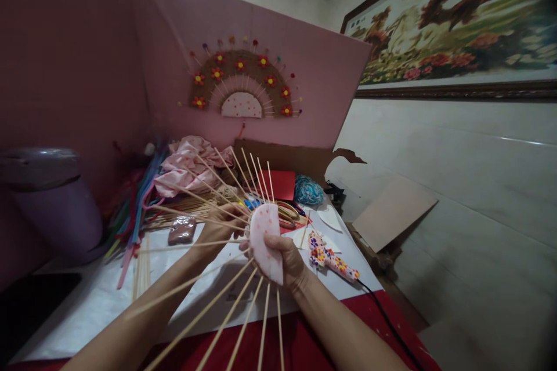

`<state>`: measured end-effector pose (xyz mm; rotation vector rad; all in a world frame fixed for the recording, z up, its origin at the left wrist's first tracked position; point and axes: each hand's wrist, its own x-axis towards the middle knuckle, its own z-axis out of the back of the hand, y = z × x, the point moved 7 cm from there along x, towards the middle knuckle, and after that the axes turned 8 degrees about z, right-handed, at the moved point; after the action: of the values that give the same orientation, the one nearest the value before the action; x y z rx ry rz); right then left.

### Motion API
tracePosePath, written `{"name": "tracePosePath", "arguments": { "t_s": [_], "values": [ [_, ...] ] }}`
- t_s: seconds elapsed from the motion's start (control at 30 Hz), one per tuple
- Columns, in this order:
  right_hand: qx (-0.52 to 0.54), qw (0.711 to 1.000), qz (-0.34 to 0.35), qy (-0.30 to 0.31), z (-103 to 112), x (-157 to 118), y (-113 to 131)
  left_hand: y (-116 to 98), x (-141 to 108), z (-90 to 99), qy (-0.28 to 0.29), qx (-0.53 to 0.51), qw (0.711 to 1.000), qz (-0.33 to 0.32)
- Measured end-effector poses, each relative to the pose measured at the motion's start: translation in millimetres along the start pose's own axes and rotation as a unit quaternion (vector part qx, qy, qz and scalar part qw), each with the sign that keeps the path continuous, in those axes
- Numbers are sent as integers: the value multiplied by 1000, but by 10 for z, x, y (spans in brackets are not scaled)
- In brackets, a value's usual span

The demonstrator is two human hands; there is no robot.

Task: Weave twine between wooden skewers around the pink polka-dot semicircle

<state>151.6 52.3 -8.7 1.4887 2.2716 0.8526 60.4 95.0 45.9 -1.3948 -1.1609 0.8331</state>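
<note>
I am seeing my right hand (285, 261) clamping its fingers on a dotted pink pad (265, 240), held above the worktop (104, 301). Thin sticks (226, 316) are fanning out from the pad, near and far. My left hand (221, 223) is closing its fingers on one stick at the pad's left edge. A patterned glue gun (333, 261) is lying just right of the hands.
</note>
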Motion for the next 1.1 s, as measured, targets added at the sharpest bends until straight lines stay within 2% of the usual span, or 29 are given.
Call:
{"name": "tracePosePath", "arguments": {
  "t_s": [0.17,0.23,0.3,0.37,0.4,0.47,0.53,0.6,0.73,0.8,0.9,1.03,1.1],
  "values": [
    [25,993,66,-95,75,61,60,79,52,-5,-9,-36,999,-12],
    [39,977,140,-157,169,82,209,127,74,21,-10,-17,1000,-10],
    [51,949,223,-215,261,74,402,258,88,64,-14,25,999,46],
    [61,927,282,-241,305,56,585,376,69,52,25,40,995,91],
    [64,921,299,-240,303,52,667,451,43,11,64,34,989,128],
    [66,919,315,-228,276,45,796,564,-29,-75,115,-28,974,195],
    [53,917,326,-223,238,33,879,576,-88,-203,146,-88,963,207],
    [17,914,340,-220,186,30,896,542,-113,-345,142,-129,963,191],
    [-32,911,348,-219,84,91,675,350,-102,-565,72,-214,971,81],
    [-33,911,342,-229,60,118,524,309,-100,-624,59,-253,961,90],
    [-59,907,354,-219,3,108,456,170,-66,-512,41,-297,950,83],
    [-109,907,363,-186,-86,45,555,-70,-1,-191,-6,-345,938,45],
    [-141,904,371,-159,-176,20,591,-173,-12,-118,-16,-366,930,16]
  ]
}}
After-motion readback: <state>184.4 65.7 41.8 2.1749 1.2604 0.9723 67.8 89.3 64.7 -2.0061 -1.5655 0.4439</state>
